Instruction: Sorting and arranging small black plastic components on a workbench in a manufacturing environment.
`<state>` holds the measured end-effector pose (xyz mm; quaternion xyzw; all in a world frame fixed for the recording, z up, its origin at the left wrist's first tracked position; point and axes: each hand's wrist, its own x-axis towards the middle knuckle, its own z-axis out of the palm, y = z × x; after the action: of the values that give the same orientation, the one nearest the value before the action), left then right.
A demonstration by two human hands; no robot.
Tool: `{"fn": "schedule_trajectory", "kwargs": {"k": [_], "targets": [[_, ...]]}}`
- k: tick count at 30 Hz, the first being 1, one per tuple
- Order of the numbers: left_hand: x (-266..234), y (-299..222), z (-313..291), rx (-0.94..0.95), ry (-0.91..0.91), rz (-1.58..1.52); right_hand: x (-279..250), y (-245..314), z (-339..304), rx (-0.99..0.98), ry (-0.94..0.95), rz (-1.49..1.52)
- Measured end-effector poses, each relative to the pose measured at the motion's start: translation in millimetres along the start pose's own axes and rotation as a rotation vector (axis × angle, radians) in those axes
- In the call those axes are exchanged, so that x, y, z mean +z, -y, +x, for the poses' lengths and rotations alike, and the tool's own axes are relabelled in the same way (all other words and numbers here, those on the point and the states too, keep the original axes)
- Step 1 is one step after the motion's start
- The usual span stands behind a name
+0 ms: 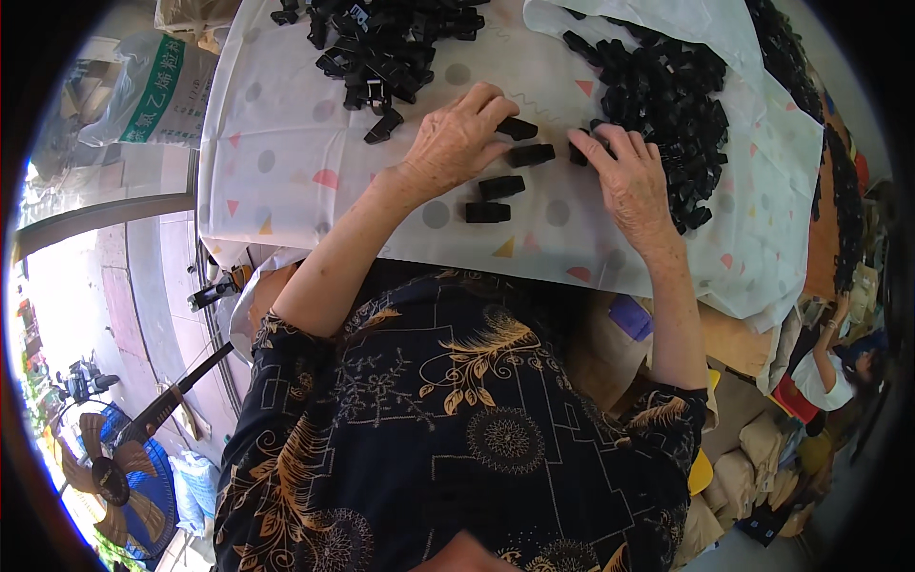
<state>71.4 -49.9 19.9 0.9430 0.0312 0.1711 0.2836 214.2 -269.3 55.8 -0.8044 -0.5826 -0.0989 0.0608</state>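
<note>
My left hand (456, 135) is over the middle of the table, its thumb and fingers curled at the left end of a small black plastic part (518, 129). Just below lie three more such parts in a loose column: one black part (531, 154), a second black part (501, 187) and a third black part (488, 213). To the right, my right hand (633, 181) pinches another black part (578, 148) beside the large heap of black parts (672, 105). My fingers partly cover both held parts. A second heap (374, 52) lies at the far left, with a single part (383, 126) at its near edge.
A pale patterned cloth (315, 205) covers the table, with white plastic sheeting (658, 21) at the back right. A printed plastic bag (157, 91) is at the left. A fan (112, 481) stands lower left. Another person (822, 377) sits at the far right.
</note>
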Motion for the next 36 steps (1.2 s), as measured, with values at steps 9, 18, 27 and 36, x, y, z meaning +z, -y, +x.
{"fn": "schedule_trajectory", "kwargs": {"k": [9, 18, 27, 36], "targets": [[7, 11, 1, -0.059, 0.068, -0.019, 6, -17, 17, -0.213, 0.069, 0.172], [21, 4, 13, -0.172, 0.069, -0.113, 21, 19, 41, -0.095, -0.141, 0.377], [22, 6, 15, -0.171, 0.082, -0.123, 31, 20, 41, -0.169, -0.096, 0.194], [8, 4, 13, -0.331, 0.022, -0.367, 33, 4, 43, -0.148, 0.058, 0.276]]}}
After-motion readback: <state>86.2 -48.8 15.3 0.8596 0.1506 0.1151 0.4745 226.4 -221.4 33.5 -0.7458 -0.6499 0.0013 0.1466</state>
